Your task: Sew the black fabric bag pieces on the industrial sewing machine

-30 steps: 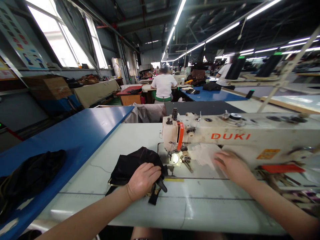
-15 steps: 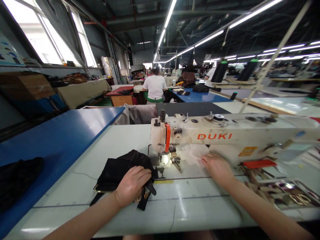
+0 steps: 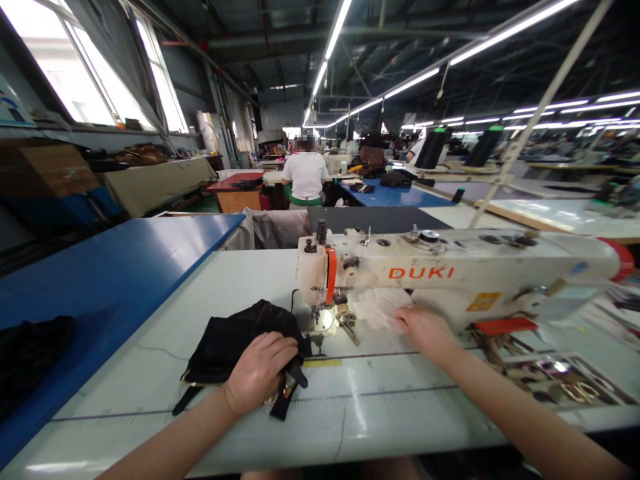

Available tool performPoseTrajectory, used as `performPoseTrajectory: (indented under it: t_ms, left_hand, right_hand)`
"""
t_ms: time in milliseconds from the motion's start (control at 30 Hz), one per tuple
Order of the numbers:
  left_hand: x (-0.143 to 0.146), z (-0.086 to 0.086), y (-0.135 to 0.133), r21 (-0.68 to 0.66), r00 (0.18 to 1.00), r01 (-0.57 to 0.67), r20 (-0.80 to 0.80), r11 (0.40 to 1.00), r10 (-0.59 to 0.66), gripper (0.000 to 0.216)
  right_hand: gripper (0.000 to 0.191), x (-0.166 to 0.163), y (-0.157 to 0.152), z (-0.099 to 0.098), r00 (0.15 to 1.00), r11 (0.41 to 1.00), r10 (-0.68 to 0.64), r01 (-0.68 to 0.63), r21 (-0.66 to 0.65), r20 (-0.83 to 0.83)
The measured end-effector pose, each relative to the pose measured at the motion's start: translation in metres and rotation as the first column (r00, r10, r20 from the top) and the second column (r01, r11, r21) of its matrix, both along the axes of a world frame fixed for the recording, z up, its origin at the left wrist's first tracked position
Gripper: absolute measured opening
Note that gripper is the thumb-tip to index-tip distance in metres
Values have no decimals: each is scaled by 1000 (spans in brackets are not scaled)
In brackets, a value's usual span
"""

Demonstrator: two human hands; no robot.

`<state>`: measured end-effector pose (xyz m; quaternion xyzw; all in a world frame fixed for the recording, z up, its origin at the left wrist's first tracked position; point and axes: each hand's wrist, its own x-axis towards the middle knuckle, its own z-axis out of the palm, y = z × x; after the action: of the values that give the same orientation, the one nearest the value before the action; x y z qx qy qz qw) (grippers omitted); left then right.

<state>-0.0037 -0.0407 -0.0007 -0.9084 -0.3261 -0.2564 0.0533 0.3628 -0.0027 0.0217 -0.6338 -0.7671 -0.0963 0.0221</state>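
My left hand is closed over the right end of a black fabric bag with gold-coloured metal trim and a short strap. The bag lies on the pale sewing table, just left of the needle area of a white sewing machine marked DUKI. Under the machine's arm, my right hand pinches the edge of a thin, whitish, see-through sheet. Whether that sheet is plastic or cloth, I cannot tell. The lit needle plate shows between my hands, with no fabric over it.
A tray of metal hardware stands at the right of the table. On the left is a blue worktop with dark fabric on it. Black thread cones stand behind the machine. Farther off, a person in white sits facing away.
The whole view has shifted slightly, so things appear a little farther left. Both hands keep about the same hold on the bag and the whitish sheet.
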Motion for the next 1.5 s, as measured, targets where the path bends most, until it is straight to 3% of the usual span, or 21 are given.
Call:
performPoseTrajectory:
  t_ms: [200, 367, 500, 600, 733, 867, 1000, 1233, 1500]
  left_hand:
    - [0, 3, -1, 2, 1000, -14, -6, 1000, 14, 48]
    - [0, 3, -1, 10, 1000, -12, 20, 1000, 12, 50]
    - [-1, 4, -2, 17, 999, -8, 34, 1000, 7, 50]
    - [-1, 4, -2, 26, 999, -4, 48, 1000, 3, 49]
    - [-3, 4, -4, 46, 998, -14, 66, 999, 11, 48]
    - [-7, 1, -7, 98, 986, -69, 161, 993, 53, 42]
    - [-11, 0, -8, 132, 955, -136, 281, 982, 95, 39]
    - [-9, 1, -3, 111, 980, -34, 199, 993, 11, 38]
    - [1, 16, 6, 210, 997, -2, 74, 978, -14, 27]
  right_hand:
    - [18, 0, 2, -2, 999, 999, -17, 19, 39, -42]
    - [22, 10, -5, 8, 989, 987, -51, 71, 143, -139]
    - [21, 2, -22, 19, 972, 967, 35, 26, 255, -233]
    - [21, -26, -40, 21, 947, 946, 190, -106, 308, -258]
    - [22, -83, -54, 12, 926, 942, 307, -263, 208, -220]
    - [18, -135, -48, -5, 917, 937, 347, -332, 107, -197]
    - [17, -159, -38, -14, 878, 908, 418, -411, 82, -233]
    - [21, -129, -36, -14, 717, 866, 477, -481, 135, -508]
    - [32, -116, -33, -8, 708, 789, 556, -614, 8, -435]
